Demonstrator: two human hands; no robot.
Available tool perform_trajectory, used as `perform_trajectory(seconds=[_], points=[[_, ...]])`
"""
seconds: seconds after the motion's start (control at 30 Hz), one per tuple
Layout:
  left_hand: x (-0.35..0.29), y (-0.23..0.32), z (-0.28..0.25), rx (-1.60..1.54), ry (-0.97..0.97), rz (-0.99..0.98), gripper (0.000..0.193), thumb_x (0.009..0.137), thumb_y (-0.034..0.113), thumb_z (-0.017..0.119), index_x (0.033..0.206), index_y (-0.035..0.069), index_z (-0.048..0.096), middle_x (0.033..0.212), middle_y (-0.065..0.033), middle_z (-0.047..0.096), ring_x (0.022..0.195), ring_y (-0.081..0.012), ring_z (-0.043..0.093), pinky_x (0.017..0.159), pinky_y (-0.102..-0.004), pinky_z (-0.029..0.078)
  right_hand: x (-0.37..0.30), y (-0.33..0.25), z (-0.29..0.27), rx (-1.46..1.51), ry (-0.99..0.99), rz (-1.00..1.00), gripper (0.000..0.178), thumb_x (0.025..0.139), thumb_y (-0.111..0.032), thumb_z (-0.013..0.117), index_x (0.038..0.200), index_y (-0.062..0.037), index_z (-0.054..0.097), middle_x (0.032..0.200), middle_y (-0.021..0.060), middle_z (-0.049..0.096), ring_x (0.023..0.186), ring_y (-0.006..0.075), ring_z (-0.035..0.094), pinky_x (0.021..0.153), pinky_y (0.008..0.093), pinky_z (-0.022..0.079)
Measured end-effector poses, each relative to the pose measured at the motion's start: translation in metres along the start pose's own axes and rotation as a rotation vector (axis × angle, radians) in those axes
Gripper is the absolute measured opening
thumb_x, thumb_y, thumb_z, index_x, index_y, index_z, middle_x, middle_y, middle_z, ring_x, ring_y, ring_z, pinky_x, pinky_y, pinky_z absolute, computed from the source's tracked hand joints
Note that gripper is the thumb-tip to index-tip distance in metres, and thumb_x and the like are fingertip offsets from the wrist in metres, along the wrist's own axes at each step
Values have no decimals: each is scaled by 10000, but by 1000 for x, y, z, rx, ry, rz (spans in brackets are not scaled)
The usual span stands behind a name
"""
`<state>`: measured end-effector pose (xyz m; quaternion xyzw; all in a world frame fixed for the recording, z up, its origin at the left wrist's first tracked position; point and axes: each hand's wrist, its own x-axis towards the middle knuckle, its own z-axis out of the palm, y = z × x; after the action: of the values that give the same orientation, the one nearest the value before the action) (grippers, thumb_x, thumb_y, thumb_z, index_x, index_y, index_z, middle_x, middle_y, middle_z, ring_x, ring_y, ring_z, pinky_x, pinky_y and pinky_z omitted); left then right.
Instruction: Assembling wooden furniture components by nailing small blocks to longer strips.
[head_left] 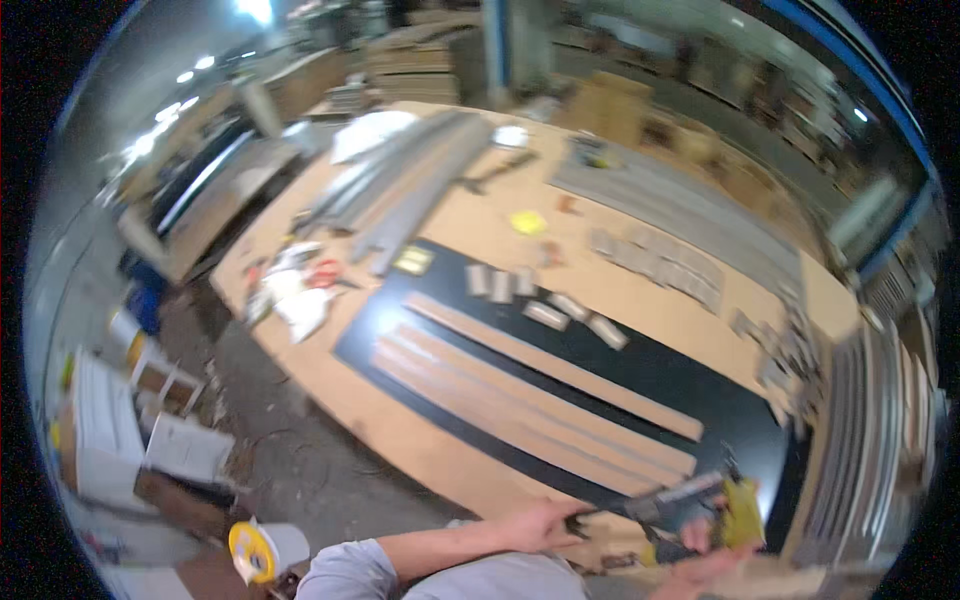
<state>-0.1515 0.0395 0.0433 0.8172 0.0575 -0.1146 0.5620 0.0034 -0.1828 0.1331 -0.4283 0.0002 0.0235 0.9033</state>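
I had a dark grey and yellow handheld power tool (pixel 682 503) in the lower right of my view, above the near edge of the glossy black flat panel (pixel 742 452). Its long axis ran sideways across the person's front, rising slightly to the right: the slim dark end pointed left, toward the left hand (pixel 545 525), and the bulky yellow end sat on the right. That line crossed the slope of the long, narrow wood-toned strips (pixel 550 365), which ran down toward the right on the panel.

The right hand (pixel 706 540) was closed on the tool below its body, fingers curled, the wrist low by the bottom edge. The left forearm reached in almost level from a pale grey sleeve (pixel 345 570), its hand palm-down with the fingers bunched near the tool's slim end; blur kept me from telling whether they gripped it.

Beyond the strips I could make out short pale blocks (pixel 545 315) on the panel, set at different angles. The panel itself lay on a broad light-wood tabletop (pixel 345 390), and a white tub with a yellow rim (pixel 285 545) stood off to the left of the sleeve.
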Motion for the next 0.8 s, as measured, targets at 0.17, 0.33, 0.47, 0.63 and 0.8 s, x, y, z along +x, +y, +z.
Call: perform_trajectory(seconds=[0.17,0.33,0.47,0.63,0.8], points=[[-72,-72,-34,-82,408,67,452,995,298,702,1373,64,620,1172,-167,723,1091,-319,689,914,-426,559,-4,-12,25,384,-820,616,586,970,-203,742,1466,-2,505,1405,130,616,1253,241,612,1108,357,460],[-94,-134,-152,-353,1130,-296,303,1025,208,629,1264,28,676,1085,-89,731,932,-163,692,826,-327,556,-59,33,38,-314,-856,697,663,946,-202,768,1502,-12,462,1435,128,595,1258,248,611,1104,368,465],[-123,-213,-231,-317,1381,-146,216,1032,117,609,1204,20,697,1012,-70,723,867,-133,683,767,-292,552,-107,95,59,-837,-829,725,728,926,-201,789,1532,-21,428,1459,126,578,1262,254,609,1102,377,469],[-142,-221,-294,-419,1403,-133,194,1038,80,593,1188,2,688,951,-58,716,848,-119,684,756,-271,549,-163,157,166,-1044,-565,857,774,880,-162,824,1542,-37,443,1463,117,580,1259,251,611,1085,384,482],[-105,-205,-339,-330,1223,-110,187,1009,86,641,1170,20,709,915,-53,712,811,-102,680,725,-270,542,-168,208,157,-1506,-861,224,808,889,-450,795,1526,-82,464,1378,176,627,1080,290,709,913,392,599]])
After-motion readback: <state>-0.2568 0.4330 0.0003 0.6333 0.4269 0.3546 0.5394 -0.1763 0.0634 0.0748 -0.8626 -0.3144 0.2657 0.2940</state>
